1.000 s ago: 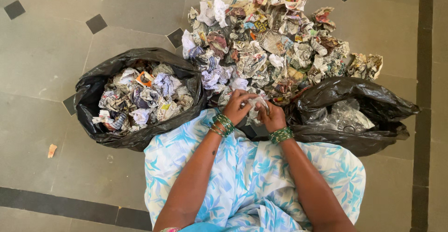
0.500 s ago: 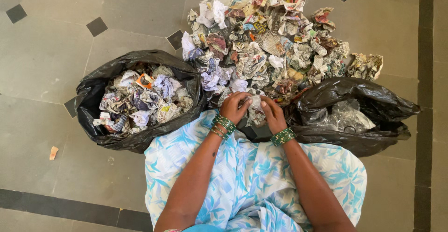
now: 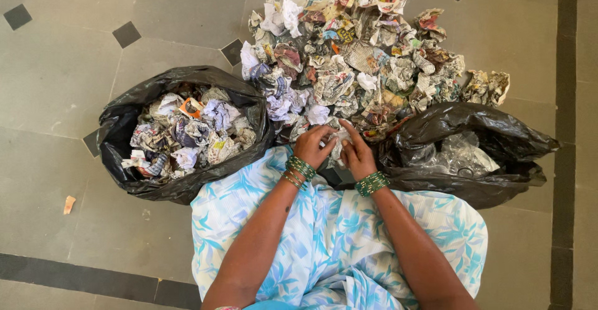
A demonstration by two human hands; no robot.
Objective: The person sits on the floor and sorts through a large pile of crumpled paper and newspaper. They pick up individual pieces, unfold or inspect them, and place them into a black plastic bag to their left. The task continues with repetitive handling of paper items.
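Crumpled paper ball (image 3: 336, 140) sits pinched between my left hand (image 3: 313, 145) and right hand (image 3: 356, 153); I'd grip firmly, clear of the pile (image 3: 361, 61).

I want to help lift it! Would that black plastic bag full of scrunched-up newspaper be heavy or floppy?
Probably light for its size: the black plastic bag holds only loosely crumpled newspaper balls. Its thin, wrinkled walls already sag on the floor, so it would likely flop. The open mouth might spill balls if tipped.
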